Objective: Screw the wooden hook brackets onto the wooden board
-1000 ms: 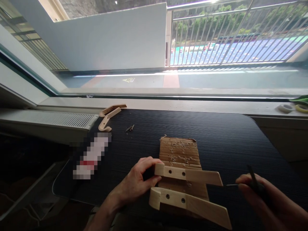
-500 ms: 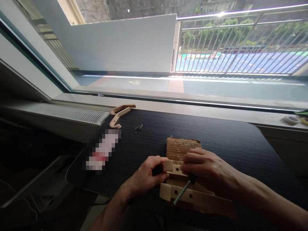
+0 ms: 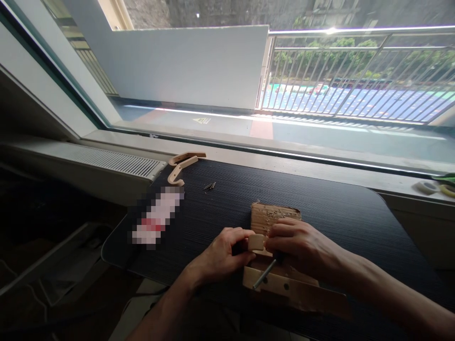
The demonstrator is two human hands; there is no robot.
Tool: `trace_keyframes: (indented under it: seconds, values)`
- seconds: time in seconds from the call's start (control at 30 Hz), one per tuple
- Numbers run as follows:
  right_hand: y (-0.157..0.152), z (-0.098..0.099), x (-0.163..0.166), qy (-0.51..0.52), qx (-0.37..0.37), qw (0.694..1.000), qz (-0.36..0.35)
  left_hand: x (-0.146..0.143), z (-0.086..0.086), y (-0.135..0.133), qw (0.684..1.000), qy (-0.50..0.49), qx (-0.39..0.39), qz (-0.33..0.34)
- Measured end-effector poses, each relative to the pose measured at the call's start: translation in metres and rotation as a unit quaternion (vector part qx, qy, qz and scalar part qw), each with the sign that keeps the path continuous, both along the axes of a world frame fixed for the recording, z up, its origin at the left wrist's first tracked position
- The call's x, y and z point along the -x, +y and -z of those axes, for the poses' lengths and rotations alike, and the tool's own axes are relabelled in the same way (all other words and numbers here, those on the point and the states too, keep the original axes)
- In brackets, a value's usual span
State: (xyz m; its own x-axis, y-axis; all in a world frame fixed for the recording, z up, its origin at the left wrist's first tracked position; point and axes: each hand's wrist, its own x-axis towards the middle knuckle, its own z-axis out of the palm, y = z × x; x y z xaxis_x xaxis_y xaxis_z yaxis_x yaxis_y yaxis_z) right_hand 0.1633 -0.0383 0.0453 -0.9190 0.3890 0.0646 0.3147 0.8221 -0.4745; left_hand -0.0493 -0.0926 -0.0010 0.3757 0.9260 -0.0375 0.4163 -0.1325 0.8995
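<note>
My left hand (image 3: pixel 223 253) pinches the left end of a pale wooden hook piece (image 3: pixel 256 242) lying on a perforated brown board (image 3: pixel 272 215). My right hand (image 3: pixel 302 246) is closed over the same piece and holds a screwdriver (image 3: pixel 265 274), whose metal shaft points down-left out of the fist. A second wooden hook piece (image 3: pixel 284 286) lies nearer me on the board. All of this rests on a black ribbed table (image 3: pixel 337 213).
Two more wooden hooks (image 3: pixel 183 163) lie at the table's far left corner, a few loose screws (image 3: pixel 209 186) beside them. A blurred white-and-red item (image 3: pixel 158 218) lies at left. Tape rolls (image 3: pixel 435 188) sit on the window sill at right; a radiator grille (image 3: pixel 110 161) lies at left.
My right hand came in from the right with the screwdriver and closed over the upper hook piece. My left hand kept its grip on that piece's end.
</note>
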Motion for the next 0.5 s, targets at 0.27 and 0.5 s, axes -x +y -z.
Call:
trace_keyframes:
  seconds: [0.27, 0.5]
  values:
    - [-0.0030, -0.0005, -0.0015, -0.006, -0.003, 1.000, 0.008, -0.0006, -0.0017, -0.0012, 1.000, 0.001, 0.001, 0.003]
    - [-0.0055, -0.0005, -0.0032, -0.013, -0.006, 0.999, 0.032, -0.0036, -0.0036, -0.0021, 1.000, -0.019, 0.015, 0.005]
